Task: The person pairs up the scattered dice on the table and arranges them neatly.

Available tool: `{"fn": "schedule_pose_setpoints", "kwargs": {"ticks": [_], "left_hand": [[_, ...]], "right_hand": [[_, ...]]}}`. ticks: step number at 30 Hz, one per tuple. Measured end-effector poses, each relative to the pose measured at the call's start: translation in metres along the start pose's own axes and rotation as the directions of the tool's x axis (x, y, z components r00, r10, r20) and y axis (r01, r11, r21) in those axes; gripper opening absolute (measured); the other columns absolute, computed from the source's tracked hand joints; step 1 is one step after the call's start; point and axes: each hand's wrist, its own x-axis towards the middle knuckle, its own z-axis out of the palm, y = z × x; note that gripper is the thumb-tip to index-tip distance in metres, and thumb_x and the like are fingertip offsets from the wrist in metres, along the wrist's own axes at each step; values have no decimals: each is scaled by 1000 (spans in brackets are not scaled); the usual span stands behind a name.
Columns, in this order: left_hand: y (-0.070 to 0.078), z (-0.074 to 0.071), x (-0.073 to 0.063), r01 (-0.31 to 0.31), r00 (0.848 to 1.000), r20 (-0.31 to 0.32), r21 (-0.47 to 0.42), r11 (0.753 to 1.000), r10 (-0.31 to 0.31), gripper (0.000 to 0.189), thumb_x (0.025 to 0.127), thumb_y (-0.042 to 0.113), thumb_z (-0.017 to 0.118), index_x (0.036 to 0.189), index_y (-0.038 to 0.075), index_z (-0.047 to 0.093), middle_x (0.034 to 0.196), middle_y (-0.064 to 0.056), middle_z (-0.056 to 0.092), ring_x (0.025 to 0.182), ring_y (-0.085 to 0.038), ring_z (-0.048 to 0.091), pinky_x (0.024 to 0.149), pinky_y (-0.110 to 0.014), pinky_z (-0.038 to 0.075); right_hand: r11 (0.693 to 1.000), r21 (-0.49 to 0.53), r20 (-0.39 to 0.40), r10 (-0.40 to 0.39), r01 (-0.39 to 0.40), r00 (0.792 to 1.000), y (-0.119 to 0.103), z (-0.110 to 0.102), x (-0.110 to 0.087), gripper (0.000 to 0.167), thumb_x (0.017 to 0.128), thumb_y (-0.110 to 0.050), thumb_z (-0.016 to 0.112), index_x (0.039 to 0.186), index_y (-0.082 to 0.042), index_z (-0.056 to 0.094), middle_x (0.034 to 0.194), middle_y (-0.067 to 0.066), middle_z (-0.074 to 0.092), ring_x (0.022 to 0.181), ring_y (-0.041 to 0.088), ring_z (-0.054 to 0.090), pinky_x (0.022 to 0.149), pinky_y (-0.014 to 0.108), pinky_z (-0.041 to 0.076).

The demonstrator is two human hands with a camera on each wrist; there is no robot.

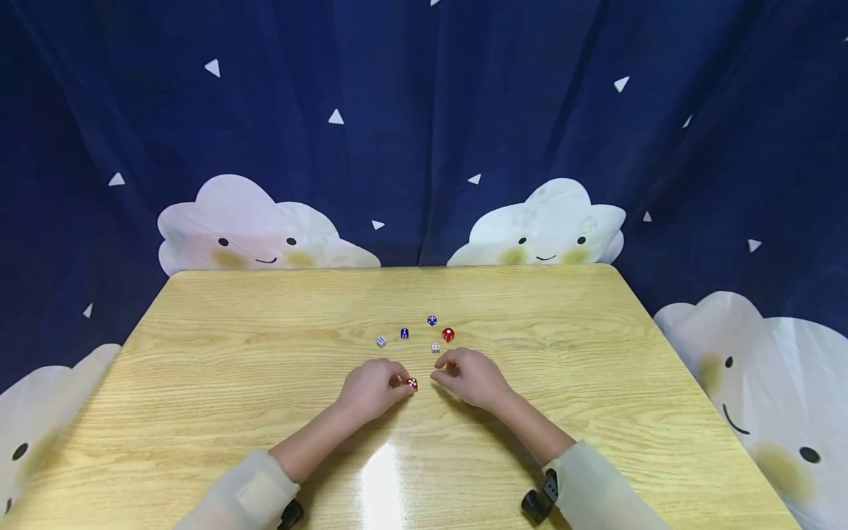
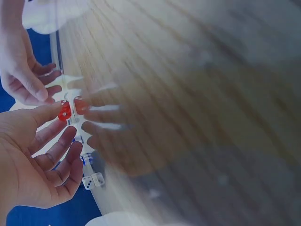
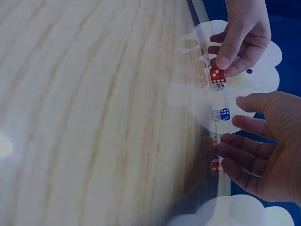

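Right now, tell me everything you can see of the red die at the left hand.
The red die is a small cube with white pips and slightly rounded corners; it looks like plastic. The left hand pinches it, while the right hand is near but apart from it. A gap between it and its reflection suggests it is held above the wooden tabletop. Its exact tilt is hard to tell.

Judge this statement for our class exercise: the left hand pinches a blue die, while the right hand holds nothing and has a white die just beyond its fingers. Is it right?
Not quite: the left hand pinches a red die, not a blue one, as the head view shows. The right hand holds nothing and has a white die just beyond its fingers.
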Motion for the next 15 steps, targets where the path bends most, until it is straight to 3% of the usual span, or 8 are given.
{"fn": "schedule_pose_setpoints", "kwargs": {"ticks": [4,15], "left_hand": [[4,2,0,-4,1000,9,4,1000,4,15,81,35,70,83,20,71,74,5,63,66,-7,55,53,-25,41],[5,6,0,-28,1000,9,11,1000,27,14,80,33,71,83,20,71,76,5,64,68,-8,57,53,-24,42]], "right_hand": [[1000,15,14,-6,6,1000,-1,1,-1,22,85,-31,67,97,-14,70,80,-6,64,68,4,54,64,25,45],[993,12,56,-116,115,992,-5,10,-1,18,83,-25,70,96,-13,70,75,-7,58,67,5,47,60,21,40]]}}
